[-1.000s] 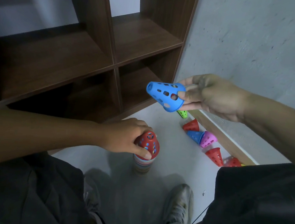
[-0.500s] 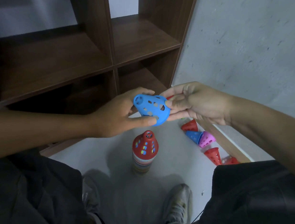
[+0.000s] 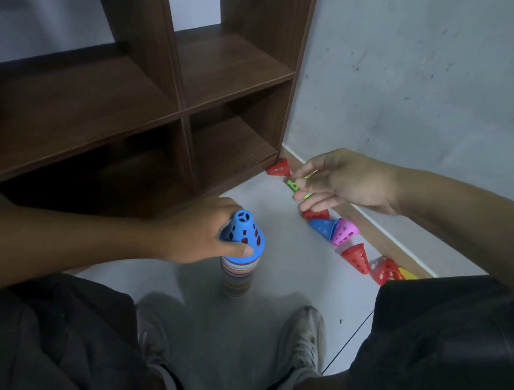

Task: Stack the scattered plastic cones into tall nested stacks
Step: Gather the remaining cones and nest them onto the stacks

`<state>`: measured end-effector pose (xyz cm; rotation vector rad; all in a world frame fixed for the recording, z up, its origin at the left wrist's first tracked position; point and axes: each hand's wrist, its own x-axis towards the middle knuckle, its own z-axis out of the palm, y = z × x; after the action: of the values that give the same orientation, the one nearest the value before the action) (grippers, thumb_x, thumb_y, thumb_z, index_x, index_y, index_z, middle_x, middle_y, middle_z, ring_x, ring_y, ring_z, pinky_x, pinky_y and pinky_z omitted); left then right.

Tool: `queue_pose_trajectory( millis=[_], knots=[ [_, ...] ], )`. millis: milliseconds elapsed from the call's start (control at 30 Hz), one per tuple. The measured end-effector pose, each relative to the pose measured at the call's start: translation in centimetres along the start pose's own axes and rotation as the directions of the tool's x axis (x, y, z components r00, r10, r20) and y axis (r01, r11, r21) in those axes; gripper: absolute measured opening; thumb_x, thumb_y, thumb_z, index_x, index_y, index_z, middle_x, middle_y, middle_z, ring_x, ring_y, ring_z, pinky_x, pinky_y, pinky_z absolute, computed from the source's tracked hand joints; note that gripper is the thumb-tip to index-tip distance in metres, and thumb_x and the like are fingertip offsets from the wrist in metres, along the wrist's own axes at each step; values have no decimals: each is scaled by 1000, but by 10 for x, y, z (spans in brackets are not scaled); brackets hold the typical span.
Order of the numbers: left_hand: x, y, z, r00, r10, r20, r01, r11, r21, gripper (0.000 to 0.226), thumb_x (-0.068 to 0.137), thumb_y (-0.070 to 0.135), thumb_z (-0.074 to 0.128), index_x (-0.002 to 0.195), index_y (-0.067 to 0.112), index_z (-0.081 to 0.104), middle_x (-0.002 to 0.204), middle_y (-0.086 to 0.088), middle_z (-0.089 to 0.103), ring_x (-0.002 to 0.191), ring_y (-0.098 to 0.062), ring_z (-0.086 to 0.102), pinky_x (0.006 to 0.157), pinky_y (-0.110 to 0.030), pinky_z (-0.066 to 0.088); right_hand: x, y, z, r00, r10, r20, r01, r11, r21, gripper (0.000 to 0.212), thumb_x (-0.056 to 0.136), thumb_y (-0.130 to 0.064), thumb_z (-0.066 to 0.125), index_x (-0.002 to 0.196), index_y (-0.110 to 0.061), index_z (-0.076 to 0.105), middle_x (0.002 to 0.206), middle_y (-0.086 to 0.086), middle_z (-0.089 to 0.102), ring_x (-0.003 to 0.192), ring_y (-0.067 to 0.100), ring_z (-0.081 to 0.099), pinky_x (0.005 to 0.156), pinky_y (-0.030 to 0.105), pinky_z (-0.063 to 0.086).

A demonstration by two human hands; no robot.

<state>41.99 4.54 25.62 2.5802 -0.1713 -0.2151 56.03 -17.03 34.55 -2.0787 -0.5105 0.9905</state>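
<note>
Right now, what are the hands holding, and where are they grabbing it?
The left hand grips the blue cone by its side, atop the stack. The right hand pinches the green cone at its rim.

floor (image 3: 289,277): grey | cone stack (image 3: 237,275) upright | loose cones (image 3: 334,231) along skirting

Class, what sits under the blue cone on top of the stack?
Under the blue cone a red cone shows through its holes, above striped nested rims. The left hand covers its left side.
</note>
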Motion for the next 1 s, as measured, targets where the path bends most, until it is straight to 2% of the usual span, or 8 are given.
queue_pose_trajectory(
  millis=[133, 233, 300, 367, 467, 633, 833, 1000],
  knots=[
    [0, 2, 5, 1000, -10, 6, 10, 999, 46, 57, 71, 68, 64, 107, 24, 61, 101, 8, 61, 96, -9, 61, 84, -38, 53, -23, 10, 0, 999, 41, -30, -42, 999, -33, 18, 100, -9, 56, 116, -6, 63, 105, 14, 74, 90, 21, 75, 84, 29, 60],
    [0, 10, 3, 1000, -27, 4, 27, 994, 103, 82, 72, 71, 68, 134, 20, 52, 128, 6, 56, 115, -12, 54, 97, -30, 49, -41, 20, -1, 996, 57, -71, -61, 997, -57, 20, 98, -7, 58, 117, -4, 64, 106, 15, 73, 96, 22, 73, 77, 21, 60],
    [0, 21, -1, 999, -21, -25, 25, 990, 140, 99, 68, 84, 56, 145, 24, 41, 139, 9, 46, 123, -10, 47, 100, -31, 48, -53, 27, -3, 993, 69, -98, -78, 992, -94, 21, 98, -7, 59, 118, -4, 65, 106, 11, 74, 95, 19, 73, 75, 18, 59],
    [0, 34, -4, 996, 16, -82, -2, 986, 166, 104, 64, 92, 45, 143, 25, 41, 139, 10, 46, 123, -10, 46, 99, -35, 49, -64, 34, -6, 990, 66, -124, -82, 989, -125, 25, 98, -7, 58, 122, -5, 63, 104, 7, 75, 89, 13, 74, 76, 18, 58],
    [0, 56, -2, 983, 132, -129, -94, 960, 264, 79, 74, 81, 44, 128, 26, 55, 126, 10, 56, 117, -13, 49, 95, -36, 48, -83, 47, -8, 982, 61, -177, -89, 984, -155, 26, 98, -9, 58, 123, -5, 63, 103, 6, 75, 91, 14, 73, 77, 20, 59],
    [4, 89, 16, 958, 280, -59, -242, 903, 355, 60, 77, 75, 35, 106, 32, 64, 105, 15, 63, 109, -13, 52, 96, -35, 45, -120, 70, -10, 970, 75, -232, -130, 964, -233, 26, 97, -9, 57, 122, -6, 63, 105, 11, 73, 89, 15, 71, 77, 24, 59],
    [29, 140, 50, 917, 397, 37, -391, 878, 276, 39, 86, 63, 53, 103, 29, 62, 103, 16, 61, 106, -9, 49, 96, -33, 44, -170, 99, -38, 938, 137, -319, -238, 922, -304, 23, 96, -11, 56, 115, -6, 68, 104, 11, 74, 98, 27, 71, 89, 39, 59],
    [62, 178, 90, 878, 469, 92, -478, 854, 206, 22, 87, 48, 65, 98, 28, 64, 97, 15, 64, 101, -8, 54, 91, -33, 47, -203, 150, -66, 889, 233, -394, -357, 892, -277, 20, 97, -16, 59, 113, -8, 68, 102, 8, 75, 93, 21, 72, 84, 33, 60]
  ],
)
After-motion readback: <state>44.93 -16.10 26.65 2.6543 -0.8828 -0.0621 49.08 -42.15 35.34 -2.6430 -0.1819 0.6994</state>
